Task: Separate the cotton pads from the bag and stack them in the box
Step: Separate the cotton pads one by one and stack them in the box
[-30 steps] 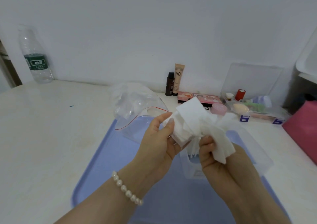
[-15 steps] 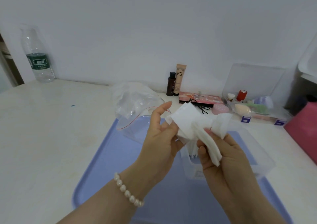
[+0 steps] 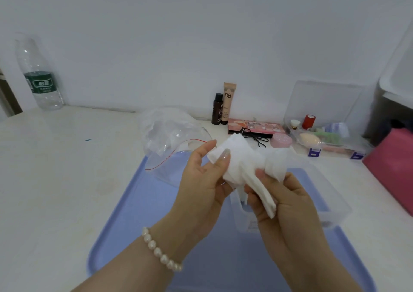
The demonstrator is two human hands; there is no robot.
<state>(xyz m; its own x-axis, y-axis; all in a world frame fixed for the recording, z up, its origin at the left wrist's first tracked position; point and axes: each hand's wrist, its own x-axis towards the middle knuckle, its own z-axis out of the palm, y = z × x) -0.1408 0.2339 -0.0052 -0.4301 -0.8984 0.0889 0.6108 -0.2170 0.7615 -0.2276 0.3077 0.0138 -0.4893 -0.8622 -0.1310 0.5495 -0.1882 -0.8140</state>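
A fanned bunch of white square cotton pads (image 3: 243, 160) is held in the air over the clear plastic box (image 3: 330, 200). My left hand (image 3: 201, 180) pinches the bunch's left side between thumb and fingers. My right hand (image 3: 281, 200) grips the right side, with a few pads hanging down across its palm. The box stands open on the blue tray (image 3: 138, 204), partly hidden behind my hands. The clear zip bag (image 3: 169, 133) with a red seal line lies crumpled at the tray's far left corner.
A water bottle (image 3: 40, 77) stands far left by the wall. A dark bottle (image 3: 217, 109), a BB tube (image 3: 228, 102), a palette (image 3: 254, 126), a pink jar (image 3: 281, 140) and a clear organiser (image 3: 324, 135) line the back. A pink object (image 3: 395, 168) sits at right.
The fanned pads have been gathered closer together and lowered a little. My right hand shifted its grip, and a few pads now hang across its palm.
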